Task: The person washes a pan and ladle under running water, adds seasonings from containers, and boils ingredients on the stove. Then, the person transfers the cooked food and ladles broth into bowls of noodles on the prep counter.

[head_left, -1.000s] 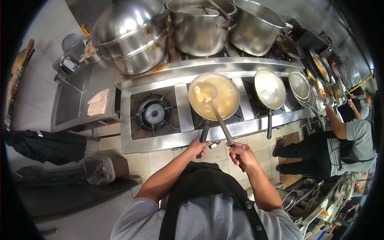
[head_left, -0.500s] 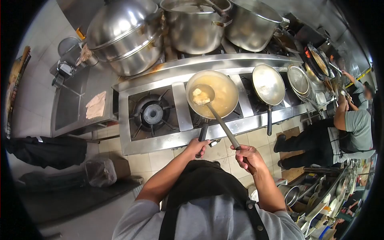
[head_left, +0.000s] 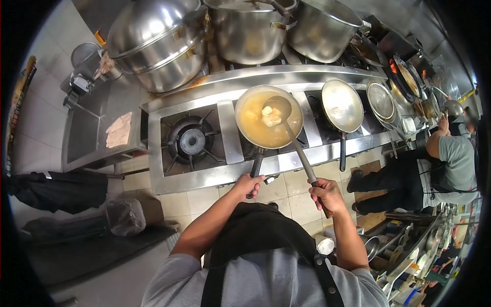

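My left hand [head_left: 247,185] is wrapped round the dark handle of a frying pan [head_left: 244,134], which sits on a burner and holds a yellowish, soupy liquid. In my right hand [head_left: 327,196] is the long handle of a ladle [head_left: 302,153]. The ladle's bowl is over the right part of the pan, with pale, lumpy pieces of food [head_left: 271,116] in it. More pale lumps lie in the liquid at the left of the pan, too unclear to name.
Left of the pan is a bare burner [head_left: 193,144]; to the right are a second frying pan [head_left: 342,106] and a round strainer [head_left: 381,103]. Large steel pots [head_left: 245,36] stand behind. A cloth [head_left: 119,130] lies on the left counter. A co-worker [head_left: 455,158] stands at the right.
The ladle's bowl has moved to the right across the pan with food in it. My right hand has shifted right, while my left hand stays on the pan's handle.
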The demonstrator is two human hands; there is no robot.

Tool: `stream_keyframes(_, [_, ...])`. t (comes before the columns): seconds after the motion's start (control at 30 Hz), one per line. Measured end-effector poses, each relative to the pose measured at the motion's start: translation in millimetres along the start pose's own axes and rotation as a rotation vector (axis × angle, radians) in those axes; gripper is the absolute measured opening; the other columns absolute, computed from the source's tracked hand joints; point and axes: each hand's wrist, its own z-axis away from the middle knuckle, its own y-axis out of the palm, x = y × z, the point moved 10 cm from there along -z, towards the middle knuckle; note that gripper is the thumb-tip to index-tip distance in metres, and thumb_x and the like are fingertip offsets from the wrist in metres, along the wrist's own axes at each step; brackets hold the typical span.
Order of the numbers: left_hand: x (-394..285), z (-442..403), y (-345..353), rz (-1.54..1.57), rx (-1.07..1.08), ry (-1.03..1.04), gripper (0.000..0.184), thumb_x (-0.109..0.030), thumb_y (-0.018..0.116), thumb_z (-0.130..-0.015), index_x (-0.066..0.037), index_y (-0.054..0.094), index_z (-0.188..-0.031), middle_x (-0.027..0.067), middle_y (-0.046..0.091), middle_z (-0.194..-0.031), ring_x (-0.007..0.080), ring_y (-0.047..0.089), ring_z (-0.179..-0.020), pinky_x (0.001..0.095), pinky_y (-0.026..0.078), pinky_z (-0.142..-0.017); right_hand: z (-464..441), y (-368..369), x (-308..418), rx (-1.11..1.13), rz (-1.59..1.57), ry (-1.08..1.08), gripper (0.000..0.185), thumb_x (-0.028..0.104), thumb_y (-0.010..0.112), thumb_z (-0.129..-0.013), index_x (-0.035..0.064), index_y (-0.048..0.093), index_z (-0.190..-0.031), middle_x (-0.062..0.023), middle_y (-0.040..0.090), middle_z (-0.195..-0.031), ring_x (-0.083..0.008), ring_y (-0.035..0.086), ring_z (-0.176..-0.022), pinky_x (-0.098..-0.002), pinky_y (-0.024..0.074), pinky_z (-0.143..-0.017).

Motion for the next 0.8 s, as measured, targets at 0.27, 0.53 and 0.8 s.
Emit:
stream_keyframes(0.27, [1,-1,-1,-0.005,-0.005,0.004,0.029,-0.025,0.068,-0.087,-0.007,0.045,-0.088,0.0005,0.046,-0.059,0.0123,0.044,-0.041,0.0323,0.04,-0.037,0,-6,-6,-0.04,0.334,0.015,0.006,0.004,0.06,-0.081,-0.0004,0.057,-0.081,-0.0028,0.052,-0.058,-0.0091,0.046,-0.039,-0.0243,0.0374,-0.036])
stream_keyframes(0.53, [-5,4,2,-0.014,0.003,0.024,0.031,-0.026,0.068,-0.086,-0.006,0.044,-0.087,0.0009,0.047,-0.059,0.0128,0.045,-0.042,0.0309,0.038,-0.036,-5,19,-3,0.034,0.046,0.068,0.015,0.003,0.06,-0.081,-0.005,0.06,-0.093,-0.0046,0.053,-0.059,-0.0108,0.046,-0.038,-0.0244,0.0364,-0.035])
stream_keyframes(0.8, [-7,5,3,-0.009,0.015,0.025,0.029,-0.026,0.068,-0.086,-0.007,0.046,-0.085,0.0004,0.047,-0.058,0.0125,0.044,-0.041,0.0309,0.038,-0.036,-15,33,-8,0.115,-0.149,0.081,0.029,0.002,0.06,-0.082,-0.009,0.057,-0.109,-0.0059,0.054,-0.061,-0.0116,0.046,-0.037,-0.0229,0.0356,-0.034])
